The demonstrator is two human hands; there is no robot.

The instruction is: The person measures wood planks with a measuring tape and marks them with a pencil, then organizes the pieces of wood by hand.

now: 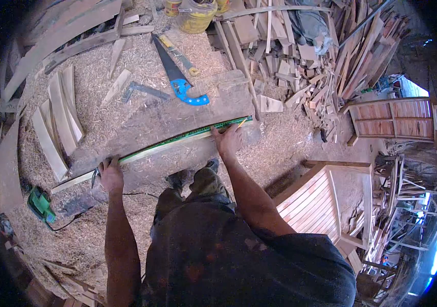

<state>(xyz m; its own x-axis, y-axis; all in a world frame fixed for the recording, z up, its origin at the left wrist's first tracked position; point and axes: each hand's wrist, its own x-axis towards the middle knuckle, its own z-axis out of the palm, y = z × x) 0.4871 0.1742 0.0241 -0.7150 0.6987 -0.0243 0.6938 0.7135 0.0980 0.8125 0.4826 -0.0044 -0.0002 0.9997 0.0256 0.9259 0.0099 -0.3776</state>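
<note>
A green measuring tape (170, 140) lies stretched along a narrow pale wood strip (149, 152) on a thick plank (147, 123). My left hand (111, 175) is closed over the strip near its left end, its fingers gripping the tape and the wood. Further right, my right hand (227, 142) presses the tape against the strip with bent fingers. A yellow pencil (242, 123) sticks out from that hand, beside the tape's right end. Beyond the plank lie a handsaw (180, 84) with a blue handle and a metal square (147, 91).
A green power tool (40, 203) with a cord sits at the left. Curved wood pieces (62, 112) lie on the shavings. Offcuts (290, 66) are heaped at the back right, near a yellow bucket (196, 18). Slatted wooden frames (313, 202) stand to the right.
</note>
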